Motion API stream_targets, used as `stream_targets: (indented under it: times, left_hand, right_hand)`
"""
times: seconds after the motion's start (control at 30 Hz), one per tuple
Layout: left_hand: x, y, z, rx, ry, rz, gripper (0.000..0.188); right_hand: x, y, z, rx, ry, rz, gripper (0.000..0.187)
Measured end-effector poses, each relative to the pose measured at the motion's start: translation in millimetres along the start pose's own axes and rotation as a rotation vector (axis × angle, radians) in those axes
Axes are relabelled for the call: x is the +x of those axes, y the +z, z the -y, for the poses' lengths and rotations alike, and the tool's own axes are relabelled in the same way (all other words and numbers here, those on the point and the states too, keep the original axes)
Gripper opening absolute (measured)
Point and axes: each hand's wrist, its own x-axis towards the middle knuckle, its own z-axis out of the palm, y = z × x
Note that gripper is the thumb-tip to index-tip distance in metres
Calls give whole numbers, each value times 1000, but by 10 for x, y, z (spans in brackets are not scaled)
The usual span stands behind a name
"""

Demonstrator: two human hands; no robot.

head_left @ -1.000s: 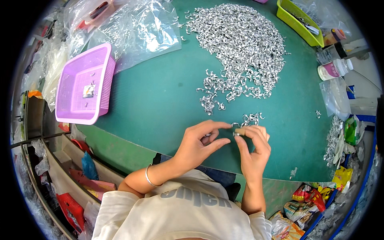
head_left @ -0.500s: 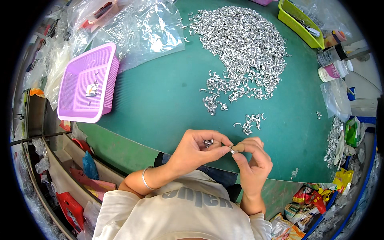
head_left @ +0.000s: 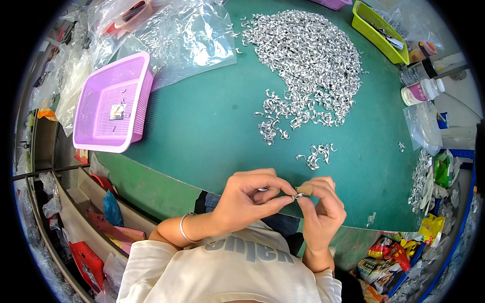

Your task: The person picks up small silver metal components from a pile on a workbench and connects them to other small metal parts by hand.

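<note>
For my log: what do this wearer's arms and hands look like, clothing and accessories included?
Both the left hand and right hand are ungloved. A thin silver-coloured bangle circles the left wrist. A tan wrap, perhaps tape, covers the right index fingertip. Off-white short sleeves leave both forearms bare; no cables show on them.

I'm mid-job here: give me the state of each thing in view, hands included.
left hand: pinching, more metal tucked in its curled fingers
right hand: pinching
metal piece: held between both hands' fingertips
large pile: heaped, loose
small cluster: loose, apart from the pile
purple basket: upright, open-topped
plastic bag: wrinkled, spread out
white bottle: capped
</note>
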Motion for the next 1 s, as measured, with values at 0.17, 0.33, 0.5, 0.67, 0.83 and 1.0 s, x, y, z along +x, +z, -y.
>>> stream_targets:
  times: [0.17, 0.33, 0.5, 0.67, 0.83, 1.0]
  left_hand:
    - [-7, -24, -3, -101, -73, -105, 10]
    - [28, -779, -322, 453, 244, -788, 3]
    - [-217, -1939, -526, 1015, 255, -1215, 11]
    - [-37, -1266, -236, 972, 218, -984, 14]
    - [148, -320, 136, 853, 130, -253, 19]
    - [299, 29, 320, 847, 211, -32, 17]
  right_hand:
    - [36, 0, -10, -7, -23, 61, 14]
    - [131, -322, -309, -209, 139, -133, 15]
    - [367, -432, -509, -652, -19, -5, 31]
    - [371, -317, -637, -743, -10, 139, 22]
    - [269, -399, -687, -656, -20, 117, 19]
    - [404, -309, -534, -703, -74, 98, 22]
